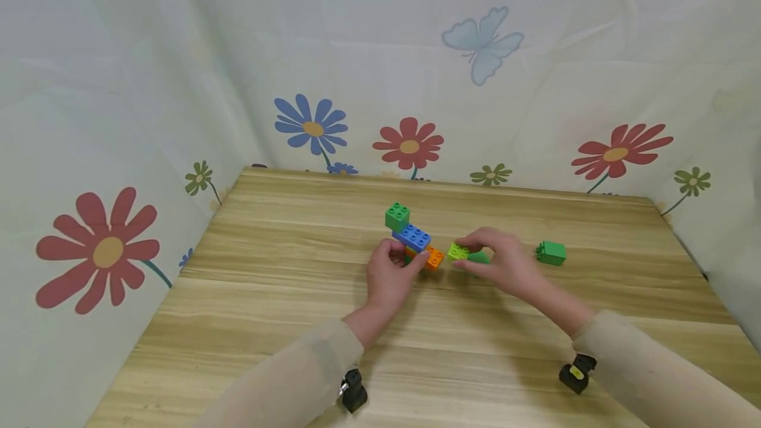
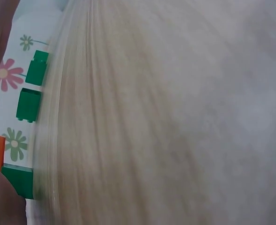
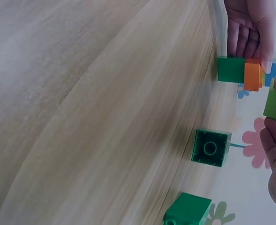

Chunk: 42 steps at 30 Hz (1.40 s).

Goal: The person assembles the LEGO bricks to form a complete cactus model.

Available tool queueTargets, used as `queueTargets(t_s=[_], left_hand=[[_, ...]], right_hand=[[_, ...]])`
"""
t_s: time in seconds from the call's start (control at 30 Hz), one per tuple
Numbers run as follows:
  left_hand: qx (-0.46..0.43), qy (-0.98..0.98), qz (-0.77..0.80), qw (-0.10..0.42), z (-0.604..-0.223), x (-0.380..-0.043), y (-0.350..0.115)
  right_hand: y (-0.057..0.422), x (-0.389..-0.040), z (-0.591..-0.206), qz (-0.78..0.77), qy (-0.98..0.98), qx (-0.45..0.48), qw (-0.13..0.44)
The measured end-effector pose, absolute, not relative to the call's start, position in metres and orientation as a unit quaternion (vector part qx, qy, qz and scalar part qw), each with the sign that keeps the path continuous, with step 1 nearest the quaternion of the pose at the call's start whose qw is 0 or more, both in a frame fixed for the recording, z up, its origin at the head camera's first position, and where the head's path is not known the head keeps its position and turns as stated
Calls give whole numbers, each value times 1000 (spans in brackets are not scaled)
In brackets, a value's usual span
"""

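Pinched lime-green Duplo-style brick [image 1: 458,252] in right hand [image 1: 502,261] above wooden table [image 1: 285,322], just right of, and apart from, orange brick [image 1: 436,257] in stepped stack. Gripped stack with left hand [image 1: 391,274], probably around middle, with fingers partly hidden: base green brick [image 3: 230,70], orange, blue brick [image 1: 411,237], top green brick [image 1: 397,216]. Saw loose green bricks [image 1: 553,253] near and beyond right hand.

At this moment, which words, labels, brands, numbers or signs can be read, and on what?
None can be read.
No legible lettering on the light green brick, blue brick or orange brick.
The backdrop shows flowers and a butterfly, no text.
A yellow mark on a black device is too small to make out.
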<state>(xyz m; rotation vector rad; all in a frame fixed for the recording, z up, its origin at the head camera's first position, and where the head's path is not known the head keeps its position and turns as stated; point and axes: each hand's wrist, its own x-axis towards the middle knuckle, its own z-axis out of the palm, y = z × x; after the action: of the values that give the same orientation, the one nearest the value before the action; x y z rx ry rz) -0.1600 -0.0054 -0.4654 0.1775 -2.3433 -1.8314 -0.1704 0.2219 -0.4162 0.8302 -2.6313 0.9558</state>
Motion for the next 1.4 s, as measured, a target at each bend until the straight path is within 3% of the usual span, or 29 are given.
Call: queueTargets(t_s=[1.4], left_hand=[[49, -792, -601, 93, -466, -160, -6]], right_hand=[[193, -176, -414, 295, -899, 306, 102]])
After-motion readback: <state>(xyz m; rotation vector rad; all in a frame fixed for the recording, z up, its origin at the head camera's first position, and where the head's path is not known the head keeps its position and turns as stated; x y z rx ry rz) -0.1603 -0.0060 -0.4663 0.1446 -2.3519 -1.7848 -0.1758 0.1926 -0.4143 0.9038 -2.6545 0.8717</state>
